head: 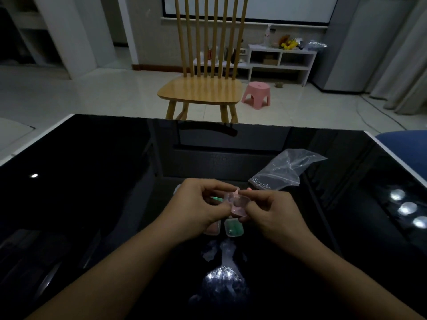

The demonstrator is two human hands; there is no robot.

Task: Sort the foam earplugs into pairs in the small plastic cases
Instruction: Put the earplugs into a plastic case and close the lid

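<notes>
Both hands meet over the middle of the black glossy table [92, 181]. Between them is a small clear plastic case [236, 203] with pink earplugs inside. My left hand [201, 204] grips its left side and my right hand [275, 211] pinches its right side and top edge. Below the hands a closed case with green earplugs [233, 228] lies on the table. A second case with pinkish contents [212, 229] lies half hidden under my left hand. A green earplug [216, 199] shows between the fingers of my left hand.
An empty clear zip bag [284, 170] lies on the table behind my right hand. A wooden chair [203, 88] stands beyond the far table edge, with a pink stool [257, 93] on the floor. A blue seat [404, 144] is at the right corner.
</notes>
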